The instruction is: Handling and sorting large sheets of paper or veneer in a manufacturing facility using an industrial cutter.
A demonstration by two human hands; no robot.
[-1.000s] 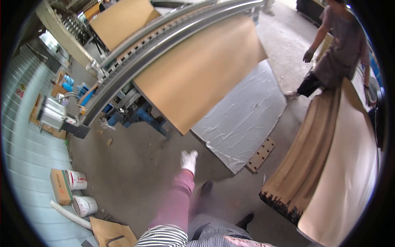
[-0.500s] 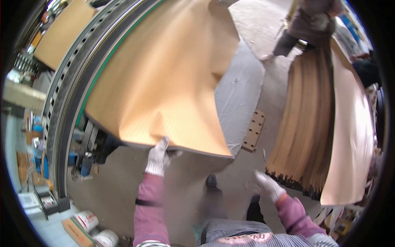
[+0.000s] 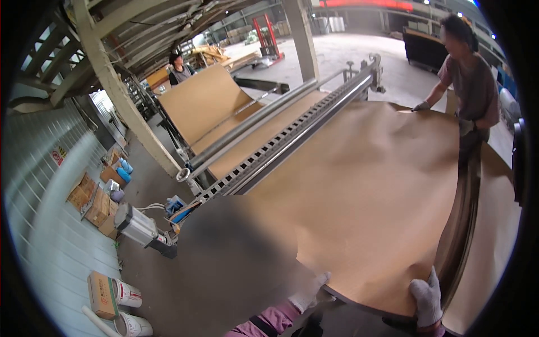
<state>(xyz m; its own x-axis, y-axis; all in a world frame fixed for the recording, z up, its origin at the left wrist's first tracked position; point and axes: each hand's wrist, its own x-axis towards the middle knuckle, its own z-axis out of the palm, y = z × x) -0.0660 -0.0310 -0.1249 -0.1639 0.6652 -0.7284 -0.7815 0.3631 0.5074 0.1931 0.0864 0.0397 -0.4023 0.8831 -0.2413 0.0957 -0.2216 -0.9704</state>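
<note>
- The big tan veneer sheet point(image 3: 370, 202) fills the middle of the scene, stretching from the roller machine point(image 3: 281, 140) on the far left down to the person's gloved hands at the near edge.
- The left hand point(image 3: 310, 291), in a white glove, is closed on the sheet's near edge, fingers curled over the rim, pink sleeve trailing back toward the body.
- The right hand point(image 3: 426, 296), also gloved, clamps the same near edge further right, fingers pointing up against the sheet's face.
- The sheet sags between the two hands and bows upward beyond them.
- At the far right corner, a co-worker point(image 3: 469, 73) leans in with a gloved hand on the sheet's far edge.
- To the right, a stack of veneer sheets point(image 3: 483, 247) lies just beside the held sheet.
- Another person point(image 3: 178, 68) stands far back on the left behind a second sheet on the machine.
- Boxes and white buckets point(image 3: 129, 295) sit by the wall on the near left.
</note>
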